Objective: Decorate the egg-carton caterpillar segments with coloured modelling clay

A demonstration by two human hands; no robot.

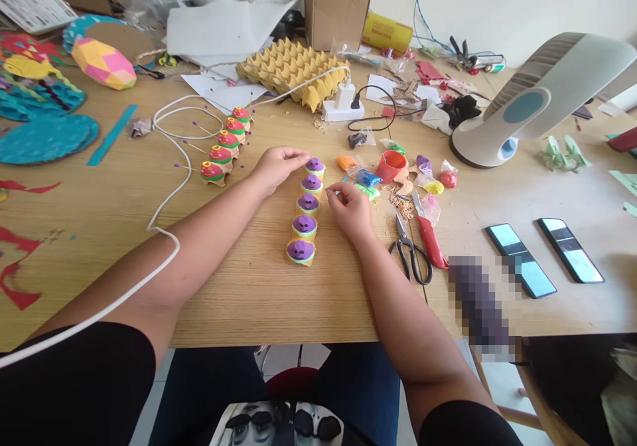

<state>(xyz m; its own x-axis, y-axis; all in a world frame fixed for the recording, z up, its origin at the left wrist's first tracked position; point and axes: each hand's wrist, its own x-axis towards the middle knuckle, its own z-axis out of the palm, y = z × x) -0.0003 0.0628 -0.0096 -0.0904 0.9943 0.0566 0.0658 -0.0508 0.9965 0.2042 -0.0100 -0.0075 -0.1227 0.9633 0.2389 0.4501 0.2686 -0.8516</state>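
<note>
In front of me a row of egg-carton cups (305, 224) runs away from the table edge. Purple clay covers each cup, with a light green band below and small dark face marks. My left hand (279, 167) is closed, its fingertips pinched together beside the farthest cup; whether it touches the cup, I cannot tell. To the right of the row, my right hand (350, 210) is also closed, thumb and forefinger pinched near the second and third cups. What either pinch holds, if anything, is too small to see. A similar red and green row (223, 146) with thin sticks stands left of my left hand.
Scissors (409, 250) and a red-handled knife (430, 233) lie right of my right forearm. Bagged clay surrounds an orange cup (391, 166). A yellow egg tray (293, 68), power strip (343, 109), fan (517, 111) and two phones (521, 260) stand farther out. A white cable (164, 200) crosses my left arm.
</note>
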